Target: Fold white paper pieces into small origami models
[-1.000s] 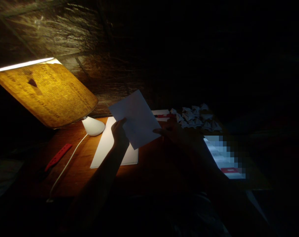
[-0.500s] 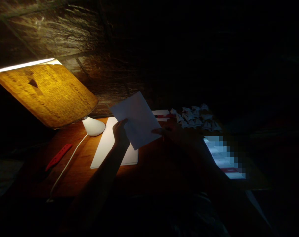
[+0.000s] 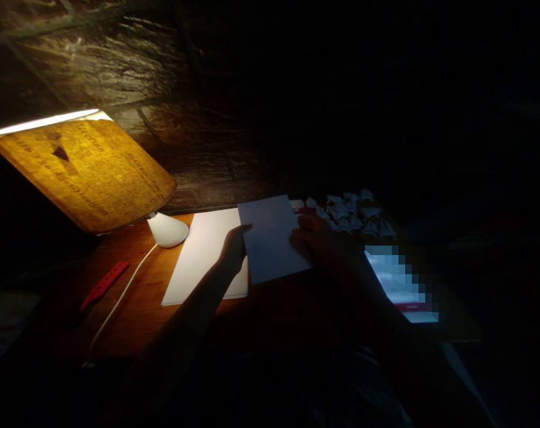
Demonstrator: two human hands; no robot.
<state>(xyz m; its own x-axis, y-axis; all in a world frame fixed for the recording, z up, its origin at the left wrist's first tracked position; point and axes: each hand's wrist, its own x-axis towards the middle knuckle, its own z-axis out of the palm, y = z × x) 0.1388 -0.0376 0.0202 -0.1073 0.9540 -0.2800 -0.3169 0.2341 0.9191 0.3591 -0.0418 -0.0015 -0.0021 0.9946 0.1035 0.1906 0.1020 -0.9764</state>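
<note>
Nearest, a lit, partly pixelated screen (image 3: pixel 397 291) and a red slotted strip (image 3: pixel 104 285) lie on the tabletop (image 3: pixel 261 321), well apart. Between them, the sheet of paper (image 3: pixel 274 246) is raised in both hands: the left hand (image 3: pixel 234 249) pinches its left edge, thumb on the face, and the right hand (image 3: pixel 316 238) has its fingers closed at the right edge, partly lost in shadow. The sheet shows no visible crease, so work on it seems barely begun. The paper stack (image 3: pixel 202 255) beneath and left looks untouched, beside the lamp (image 3: pixel 169 230). Farther back, a cluster of angular paper pieces (image 3: pixel 345 214) appears finished; their count is unclear.
</note>
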